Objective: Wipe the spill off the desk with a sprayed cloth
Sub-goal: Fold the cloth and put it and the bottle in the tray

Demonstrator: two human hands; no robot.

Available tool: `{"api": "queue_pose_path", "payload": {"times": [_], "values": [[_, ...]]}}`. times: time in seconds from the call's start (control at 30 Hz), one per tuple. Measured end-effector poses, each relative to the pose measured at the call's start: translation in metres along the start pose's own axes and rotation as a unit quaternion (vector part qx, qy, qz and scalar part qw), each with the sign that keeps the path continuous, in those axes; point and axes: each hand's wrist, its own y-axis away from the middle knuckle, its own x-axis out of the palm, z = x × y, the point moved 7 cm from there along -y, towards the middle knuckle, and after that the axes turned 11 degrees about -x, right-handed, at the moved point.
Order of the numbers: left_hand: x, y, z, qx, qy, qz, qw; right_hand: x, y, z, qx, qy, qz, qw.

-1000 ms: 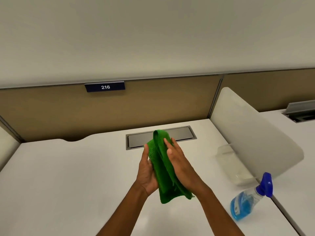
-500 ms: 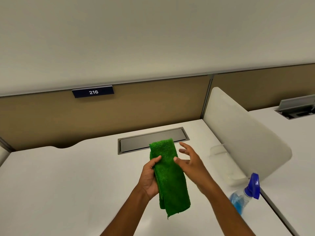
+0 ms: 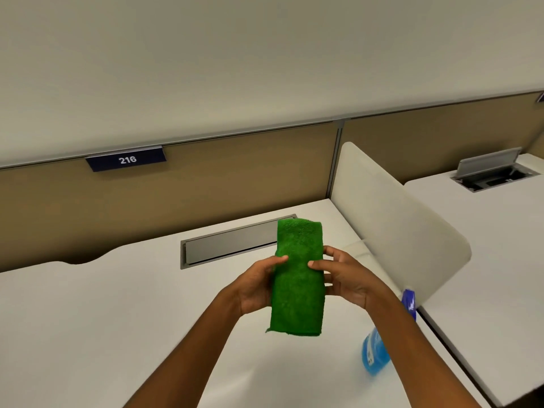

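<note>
A folded green cloth (image 3: 298,278) is held upright above the white desk (image 3: 88,319), its long flat face turned toward me. My left hand (image 3: 255,285) grips its left edge and my right hand (image 3: 346,278) grips its right edge, thumbs on the front. A spray bottle (image 3: 374,353) with blue liquid and a blue nozzle stands on the desk at the right, partly hidden behind my right forearm. I cannot make out any spill on the desk surface.
A grey cable hatch (image 3: 232,244) is set into the desk behind the cloth. A white rounded divider panel (image 3: 391,225) stands on the right edge. A tan partition with a "216" label (image 3: 127,159) closes the back. Another desk (image 3: 500,231) lies beyond the divider.
The cloth went from being pressed between both palms to a flat folded strip. My right hand came off it briefly and now grips its right edge.
</note>
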Motion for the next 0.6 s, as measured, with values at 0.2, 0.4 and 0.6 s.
{"api": "queue_pose_path", "payload": {"times": [0.2, 0.4, 0.6], "values": [[0.013, -0.023, -0.014, 0.034, -0.046, 0.013, 0.998, -0.027, 0.008, 0.013, -0.021, -0.003, 0.040, 0.999], [0.040, -0.032, -0.028, 0.061, 0.017, 0.055, 0.996, -0.043, 0.020, 0.043, -0.120, 0.093, 0.048, 0.987], [0.064, -0.036, -0.042, 0.087, -0.031, 0.054, 0.994, -0.056, 0.034, 0.058, -0.179, 0.148, 0.098, 0.968]]}}
